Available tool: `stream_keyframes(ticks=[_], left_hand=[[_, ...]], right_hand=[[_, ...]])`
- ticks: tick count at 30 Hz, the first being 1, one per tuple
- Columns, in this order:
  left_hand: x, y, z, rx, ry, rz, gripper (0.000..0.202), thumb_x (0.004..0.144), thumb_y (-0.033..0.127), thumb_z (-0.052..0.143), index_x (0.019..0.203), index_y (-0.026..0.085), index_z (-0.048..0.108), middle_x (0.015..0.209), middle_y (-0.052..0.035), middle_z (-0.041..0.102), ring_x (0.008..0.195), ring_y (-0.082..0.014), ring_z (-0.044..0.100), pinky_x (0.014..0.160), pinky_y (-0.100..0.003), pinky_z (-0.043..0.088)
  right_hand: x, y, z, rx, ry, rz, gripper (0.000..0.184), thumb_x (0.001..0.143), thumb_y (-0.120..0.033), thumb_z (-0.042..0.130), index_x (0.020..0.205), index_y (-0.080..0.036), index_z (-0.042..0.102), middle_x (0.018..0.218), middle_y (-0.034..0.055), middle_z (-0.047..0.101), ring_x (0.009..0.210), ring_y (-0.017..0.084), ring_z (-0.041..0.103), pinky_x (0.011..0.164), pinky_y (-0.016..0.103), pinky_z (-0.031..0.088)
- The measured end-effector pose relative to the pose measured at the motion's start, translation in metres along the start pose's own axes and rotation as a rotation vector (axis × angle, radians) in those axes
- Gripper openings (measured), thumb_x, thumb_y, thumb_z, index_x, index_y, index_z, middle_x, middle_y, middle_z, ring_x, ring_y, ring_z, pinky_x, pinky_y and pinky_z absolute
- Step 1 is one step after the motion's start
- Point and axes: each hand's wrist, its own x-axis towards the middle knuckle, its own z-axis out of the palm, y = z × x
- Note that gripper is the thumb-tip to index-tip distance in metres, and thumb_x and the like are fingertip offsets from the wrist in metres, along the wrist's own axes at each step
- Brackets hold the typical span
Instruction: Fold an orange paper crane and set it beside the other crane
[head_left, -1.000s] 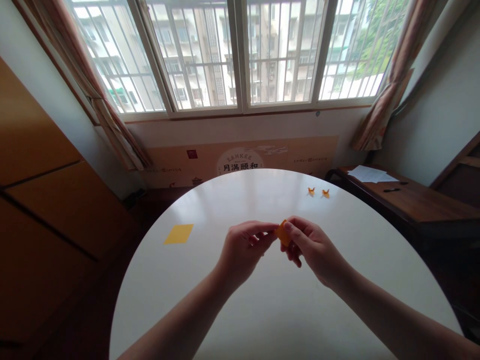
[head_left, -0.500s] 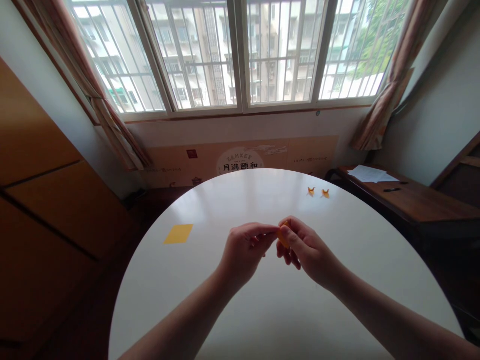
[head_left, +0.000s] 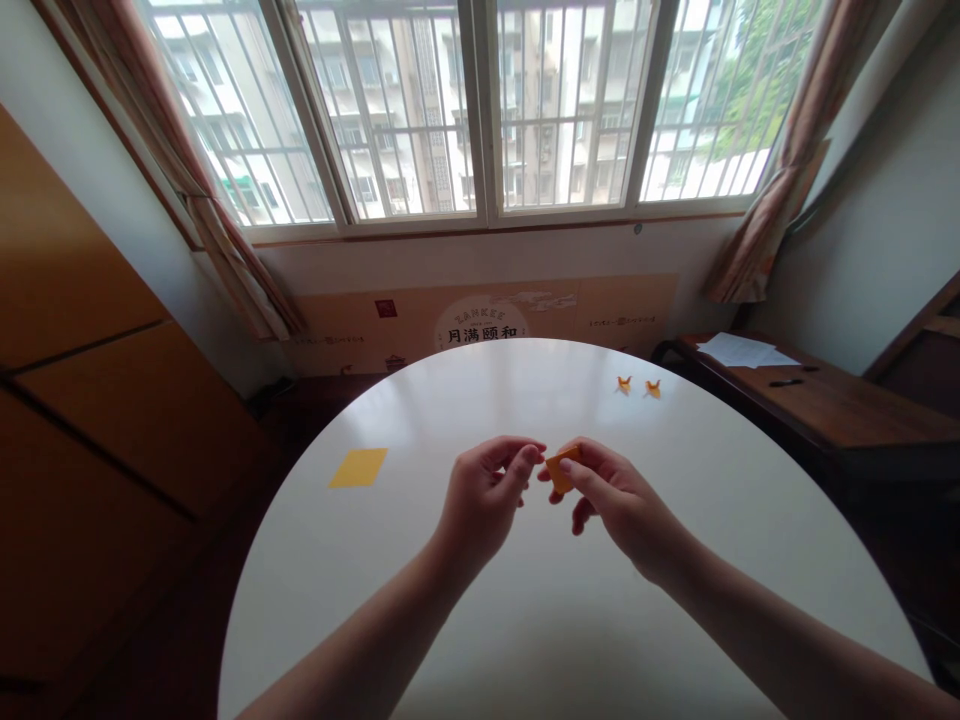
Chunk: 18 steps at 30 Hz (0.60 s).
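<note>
A small folded piece of orange paper is pinched between the thumb and fingers of my right hand, above the middle of the table. Close to the paper's left edge is my left hand, its thumb and fingertips drawn together with no paper visible between them. Two small orange folded paper birds stand side by side farther back on the right. A flat yellow paper square lies to the left of my hands.
Everything rests on a round white table. Behind it are a barred window and a printed cardboard panel. At right, a low wooden table bears white papers and a dark, pen-like item. An orange-brown cabinet stands left.
My left fingers have come off the folded paper and moved slightly left. The paper has turned in my right hand, so more of its flat face shows.
</note>
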Motion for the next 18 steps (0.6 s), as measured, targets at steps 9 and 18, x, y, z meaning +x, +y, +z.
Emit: stream_keyframes(ticks=[9,18], left_hand=[[0.014,-0.02,-0.012,0.055,0.12,-0.079,0.033,0.087,0.042,0.057,0.09,0.012,0.072,0.079,-0.006,0.07,0.054,-0.0107,0.054,0.043,-0.019,0.045],[-0.006,0.011,-0.02,0.936,-0.544,0.243,0.026,0.085,0.023,0.058,0.063,0.018,0.071,0.06,-0.0044,0.066,0.057,-0.0185,0.059,0.053,-0.027,0.037]], right_hand=[[0.016,0.013,-0.022,-0.112,0.063,0.095,0.025,0.077,-0.037,0.071,0.09,-0.015,0.071,0.074,0.0021,0.066,0.058,0.011,0.045,0.052,0.024,0.034],[0.017,0.019,-0.031,-0.394,-0.299,0.189,0.018,0.078,-0.023,0.067,0.092,-0.015,0.071,0.081,0.0069,0.075,0.078,0.019,0.069,0.07,0.029,0.049]])
